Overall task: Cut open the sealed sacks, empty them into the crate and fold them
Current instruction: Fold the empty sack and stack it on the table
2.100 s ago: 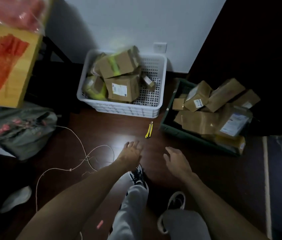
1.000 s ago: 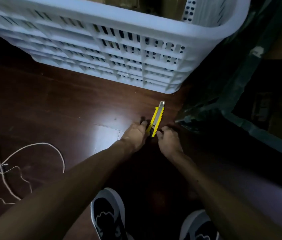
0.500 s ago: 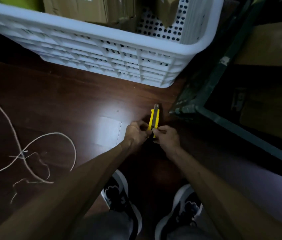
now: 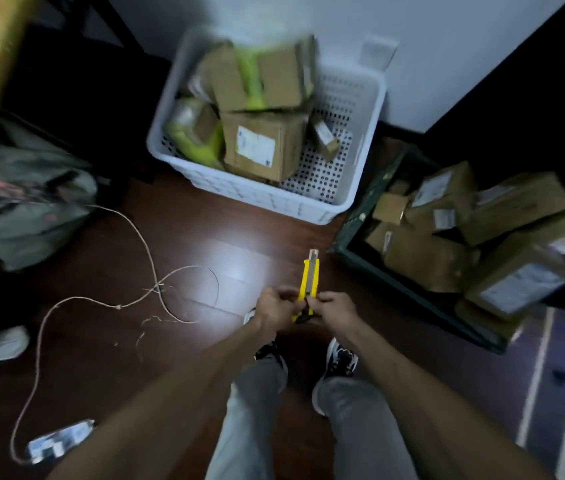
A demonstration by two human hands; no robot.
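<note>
Gripping knife point(image 4: 309, 278): left hand point(image 4: 275, 309); right hand point(image 4: 335, 308)

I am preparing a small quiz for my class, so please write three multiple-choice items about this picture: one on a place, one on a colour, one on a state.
1. Where does the white crate stand, seen from the person?
A. left of the green crate
B. right of it
C. on top of it

2. What colour is the body of the knife?
A. red
B. yellow
C. blue

3. How is the knife now?
A. lying on the floor
B. inside the white crate
C. held by the left hand and the right hand

Answers: 1 A, the green crate is to its right; 2 B, its body is bright yellow; 3 C, both hands grip its lower end.
</note>
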